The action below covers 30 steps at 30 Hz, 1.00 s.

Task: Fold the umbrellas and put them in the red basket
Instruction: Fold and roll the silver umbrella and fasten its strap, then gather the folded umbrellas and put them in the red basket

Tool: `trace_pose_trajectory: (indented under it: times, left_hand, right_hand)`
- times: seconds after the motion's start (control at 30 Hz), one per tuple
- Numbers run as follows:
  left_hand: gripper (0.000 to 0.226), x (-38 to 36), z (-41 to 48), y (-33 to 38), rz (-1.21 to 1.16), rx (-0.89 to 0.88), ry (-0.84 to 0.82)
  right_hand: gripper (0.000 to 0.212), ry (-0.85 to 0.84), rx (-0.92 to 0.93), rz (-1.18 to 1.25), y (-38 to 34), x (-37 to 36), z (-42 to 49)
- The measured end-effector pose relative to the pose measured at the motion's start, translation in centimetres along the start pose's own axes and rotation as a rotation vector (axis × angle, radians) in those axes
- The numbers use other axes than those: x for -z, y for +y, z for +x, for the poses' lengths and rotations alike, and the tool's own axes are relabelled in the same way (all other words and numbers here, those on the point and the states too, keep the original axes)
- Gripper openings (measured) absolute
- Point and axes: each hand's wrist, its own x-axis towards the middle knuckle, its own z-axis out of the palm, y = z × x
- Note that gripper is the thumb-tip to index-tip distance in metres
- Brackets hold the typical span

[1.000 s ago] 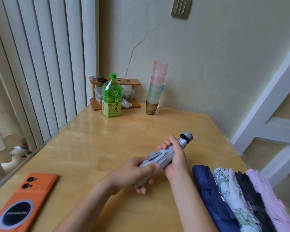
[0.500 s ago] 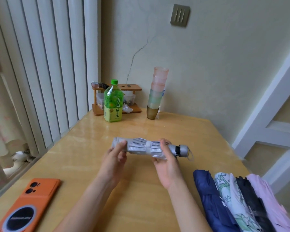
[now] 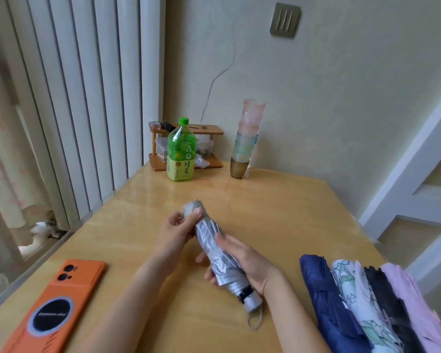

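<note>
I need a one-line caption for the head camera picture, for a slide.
At a wooden table, left hand and right hand grip a folded silver umbrella, beside four other umbrellas.

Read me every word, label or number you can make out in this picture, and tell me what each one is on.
"青梅绿茶": on the label of the green tea bottle.
White print in the black circle on the orange phone case: too blurred to read.
Blue mark on the stacked cups: too small to read.
Silver umbrella: no writing shows.
</note>
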Motion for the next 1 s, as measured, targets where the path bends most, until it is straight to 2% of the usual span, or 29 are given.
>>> trace_pose_trajectory:
  times: [0.07,0.17,0.27,0.33,0.4,0.43,0.57,0.63,0.7,0.77,0.87,0.9,0.97,1.0]
  left_hand:
    - [0.078,-0.5,-0.2,-0.7,0.095,-0.025,0.015]
    - [0.046,-1.1,-0.8,-1.0,0.223,-0.071,0.029]
    - [0.045,-1.0,-1.2,-1.1,0.327,-0.107,-0.022]
    - [0.044,-0.8,-1.3,-1.4,0.518,-0.152,-0.029]
    - [0.032,-0.9,-1.8,-1.6,0.776,-0.206,-0.071]
    - [0.025,-1.0,-2.3,-1.7,0.865,-0.213,-0.123]
    - [0.062,-1.6,-4.7,-3.1,1.124,-0.321,-0.348]
    - [0.067,-2.7,-6.4,-4.0,1.203,-0.358,-0.433]
    - [0.065,-4.6,-8.8,-4.3,1.187,-0.363,-0.529]
    - [0.048,-6.5,-10.9,-4.6,1.145,-0.420,-0.590]
    - [0.022,-8.1,-12.6,-5.7,1.168,-0.497,-0.540]
    - [0.020,-8.4,-12.9,-6.1,1.173,-0.491,-0.486]
    - [0.022,-9.3,-13.5,-6.4,1.157,-0.468,-0.301]
    - [0.026,-9.9,-14.1,-6.3,1.160,-0.449,-0.183]
  right_hand:
    - [0.044,0.140,-0.007,-0.115,0.0,-0.4,-0.1]
    - [0.032,0.249,-0.034,-0.155,-0.1,-1.3,-0.1]
    - [0.025,0.326,-0.047,-0.178,-0.2,-2.1,-0.6]
    - [0.026,0.386,-0.046,-0.180,-0.3,-2.4,-1.4]
    - [0.034,0.482,-0.048,-0.204,-0.3,-2.4,-2.9]
    - [0.037,0.553,-0.047,-0.261,-0.2,-2.4,-3.8]
    - [0.041,0.918,-0.120,-0.743,-0.3,-2.3,-8.1]
    - [0.042,1.025,-0.138,-0.928,-0.1,-2.5,-9.7]
    - [0.041,1.080,-0.170,-1.044,0.2,-3.1,-11.0]
    - [0.047,1.086,-0.236,-1.136,0.8,-3.8,-12.0]
    - [0.056,0.958,-0.332,-1.145,1.5,-3.6,-13.3]
    - [0.050,0.914,-0.331,-1.148,1.4,-3.2,-13.8]
    - [0.021,0.925,-0.251,-1.172,0.9,-2.0,-15.4]
    - [0.021,0.972,-0.198,-1.190,0.6,-1.0,-16.3]
